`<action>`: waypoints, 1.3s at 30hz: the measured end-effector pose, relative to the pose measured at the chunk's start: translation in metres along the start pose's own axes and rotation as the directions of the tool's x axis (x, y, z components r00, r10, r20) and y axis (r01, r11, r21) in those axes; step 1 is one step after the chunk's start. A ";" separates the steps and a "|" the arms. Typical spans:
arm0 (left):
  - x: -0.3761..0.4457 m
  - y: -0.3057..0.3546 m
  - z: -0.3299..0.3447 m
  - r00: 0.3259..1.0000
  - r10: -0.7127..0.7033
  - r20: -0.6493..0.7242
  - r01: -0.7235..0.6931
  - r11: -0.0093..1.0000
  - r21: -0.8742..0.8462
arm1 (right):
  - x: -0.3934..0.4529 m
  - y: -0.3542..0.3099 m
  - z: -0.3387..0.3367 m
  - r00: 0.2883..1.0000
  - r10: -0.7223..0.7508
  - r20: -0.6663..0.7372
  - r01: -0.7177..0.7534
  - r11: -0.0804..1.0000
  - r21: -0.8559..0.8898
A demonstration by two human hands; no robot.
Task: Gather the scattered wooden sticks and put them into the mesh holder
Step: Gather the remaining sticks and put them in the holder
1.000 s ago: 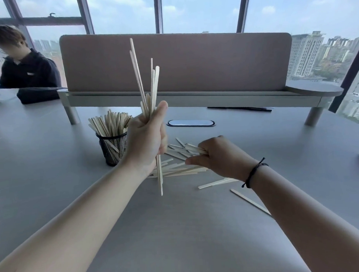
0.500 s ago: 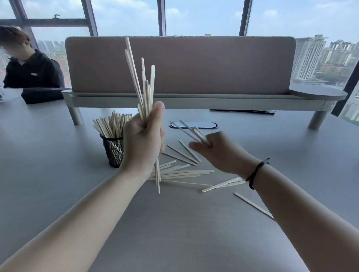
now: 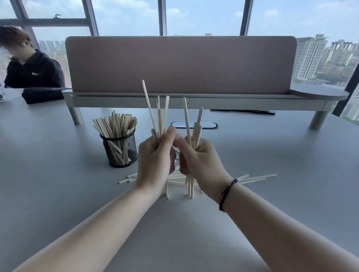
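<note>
Up comes the right hand (image 3: pixel 197 159) with its few pale wooden sticks, now upright and thumb to thumb with the left hand (image 3: pixel 155 159). Left to right: black mesh holder (image 3: pixel 120 151) already crammed; left fingers curled round a tall bundle; right fingers clenching a smaller one. Loose sticks on the grey table (image 3: pixel 255 177) still wait.

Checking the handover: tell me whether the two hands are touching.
Touching: the head view shows the left hand thumb tip meeting the right hand thumb.
</note>
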State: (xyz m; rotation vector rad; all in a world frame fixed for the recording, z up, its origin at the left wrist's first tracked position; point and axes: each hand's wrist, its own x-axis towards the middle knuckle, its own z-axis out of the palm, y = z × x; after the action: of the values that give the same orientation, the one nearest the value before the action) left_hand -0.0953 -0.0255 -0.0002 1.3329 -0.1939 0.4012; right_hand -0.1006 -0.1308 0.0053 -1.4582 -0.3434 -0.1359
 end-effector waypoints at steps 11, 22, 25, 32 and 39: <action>-0.004 -0.006 -0.005 0.997 0.064 0.043 -0.067 0.996 0.060 | -0.001 0.005 -0.006 0.997 0.011 -0.072 -0.010 1.000 0.007; 0.004 0.007 -0.008 0.995 -0.008 0.095 0.003 0.999 0.052 | 0.002 -0.002 -0.006 0.995 0.070 -0.065 -0.062 0.991 0.115; 0.004 0.009 -0.009 0.989 -0.035 0.144 0.036 0.999 0.001 | 0.003 -0.003 -0.008 0.996 0.089 -0.031 -0.085 0.990 0.108; 0.000 0.016 -0.005 0.975 -0.195 0.107 0.199 0.980 -0.023 | 0.001 -0.012 -0.010 0.958 0.284 0.033 -0.285 0.939 0.195; 0.003 0.024 -0.020 0.937 -0.336 0.093 0.341 0.940 -0.035 | 0.011 -0.015 0.018 0.927 0.362 0.101 -0.376 0.898 0.228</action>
State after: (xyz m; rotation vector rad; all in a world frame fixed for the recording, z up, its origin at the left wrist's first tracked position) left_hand -0.1036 -0.0010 0.0176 1.3044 -0.0425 0.0467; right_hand -0.0974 -0.1135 0.0240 -1.2586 -0.1166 0.2484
